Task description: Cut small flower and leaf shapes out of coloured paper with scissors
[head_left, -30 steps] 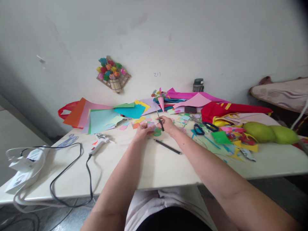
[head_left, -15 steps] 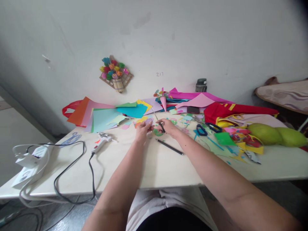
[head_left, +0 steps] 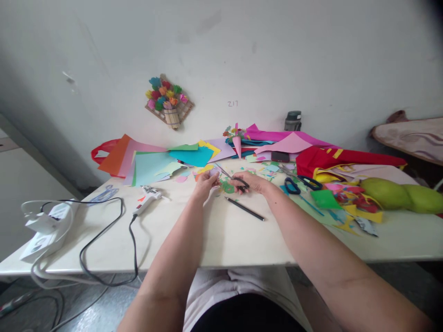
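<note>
My left hand (head_left: 206, 183) pinches a small piece of light purple paper (head_left: 215, 171) over the table. My right hand (head_left: 249, 182) is closed round the dark handles of a pair of scissors (head_left: 226, 173), whose blades point up and left toward that paper. Beneath and between my hands lie green paper scraps (head_left: 227, 186). A black pencil (head_left: 245, 209) rests on the tabletop just in front of my right hand. Small coloured paper cuttings are scattered behind both hands.
A glue gun (head_left: 149, 199) with a black cord lies left, near a white power strip (head_left: 48, 230). Coloured paper sheets (head_left: 152, 166) line the wall. Blue-handled scissors (head_left: 292, 186), scraps and a green cushion-like object (head_left: 387, 193) are on the right. The table's front edge (head_left: 242, 266) is near me.
The scissors have tilted lower, their blades leaning further left, and my right hand has turned with them. My left hand stays nearly in place with the paper. The whole view has shifted slightly.
</note>
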Motion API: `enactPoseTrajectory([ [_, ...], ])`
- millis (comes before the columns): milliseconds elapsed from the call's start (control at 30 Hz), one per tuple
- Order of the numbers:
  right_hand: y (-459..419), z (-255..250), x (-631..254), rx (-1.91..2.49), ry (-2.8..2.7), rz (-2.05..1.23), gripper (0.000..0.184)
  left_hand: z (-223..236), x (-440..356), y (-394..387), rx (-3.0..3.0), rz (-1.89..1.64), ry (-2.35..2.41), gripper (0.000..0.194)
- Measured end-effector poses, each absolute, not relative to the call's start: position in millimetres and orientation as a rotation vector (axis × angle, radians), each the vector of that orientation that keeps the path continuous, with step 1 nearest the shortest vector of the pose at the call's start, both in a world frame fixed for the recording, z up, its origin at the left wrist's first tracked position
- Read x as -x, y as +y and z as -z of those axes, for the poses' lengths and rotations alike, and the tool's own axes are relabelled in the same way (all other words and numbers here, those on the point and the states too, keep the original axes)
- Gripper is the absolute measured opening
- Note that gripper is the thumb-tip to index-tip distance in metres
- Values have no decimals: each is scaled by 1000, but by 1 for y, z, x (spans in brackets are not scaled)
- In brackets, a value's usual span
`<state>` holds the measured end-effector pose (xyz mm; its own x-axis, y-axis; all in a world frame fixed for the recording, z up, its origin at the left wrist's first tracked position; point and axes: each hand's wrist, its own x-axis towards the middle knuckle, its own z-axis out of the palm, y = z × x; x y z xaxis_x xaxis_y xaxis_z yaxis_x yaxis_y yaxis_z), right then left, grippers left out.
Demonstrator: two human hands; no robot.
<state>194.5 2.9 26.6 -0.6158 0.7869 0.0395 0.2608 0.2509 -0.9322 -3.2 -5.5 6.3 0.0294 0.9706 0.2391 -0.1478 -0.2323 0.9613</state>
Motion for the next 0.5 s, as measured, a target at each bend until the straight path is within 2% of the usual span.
enactPoseTrajectory([
  [500, 9, -22, -194, 1013, -2025, -1352, 23, -7, 6, -8, -1334, -1308, 932, 49],
])
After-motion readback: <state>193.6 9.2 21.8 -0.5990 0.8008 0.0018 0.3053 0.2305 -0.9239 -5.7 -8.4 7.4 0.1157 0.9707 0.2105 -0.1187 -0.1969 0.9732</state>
